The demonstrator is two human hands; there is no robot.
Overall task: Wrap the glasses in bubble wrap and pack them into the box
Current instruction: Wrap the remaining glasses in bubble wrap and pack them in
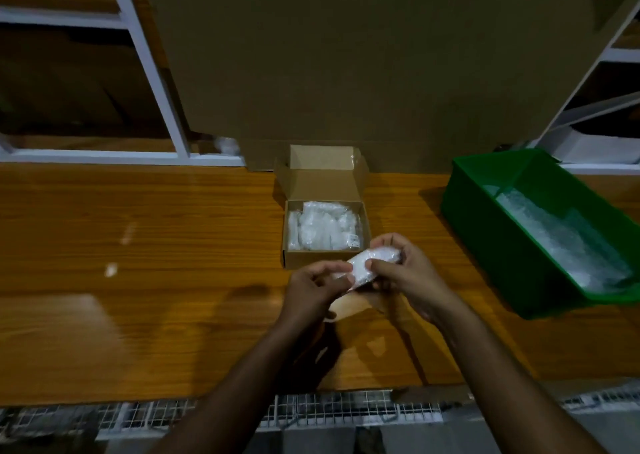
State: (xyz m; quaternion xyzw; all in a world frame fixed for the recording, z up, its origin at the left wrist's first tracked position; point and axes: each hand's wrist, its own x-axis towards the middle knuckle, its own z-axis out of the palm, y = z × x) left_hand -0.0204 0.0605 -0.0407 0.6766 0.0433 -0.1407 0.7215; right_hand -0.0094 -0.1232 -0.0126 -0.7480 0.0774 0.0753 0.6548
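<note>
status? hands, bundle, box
Left hand and right hand both grip bubble-wrapped bundle above table. Box open, wrapped pieces already inside. Nothing blocking the box.

Box just ahead, green bin right; bare tabletop left

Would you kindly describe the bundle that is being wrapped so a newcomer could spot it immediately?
On the wooden table, find the open cardboard box beside the green bin. Just in front of the box, the left hand and right hand grip a white bubble-wrapped bundle. It alone is held above the table, outside the box.
</note>
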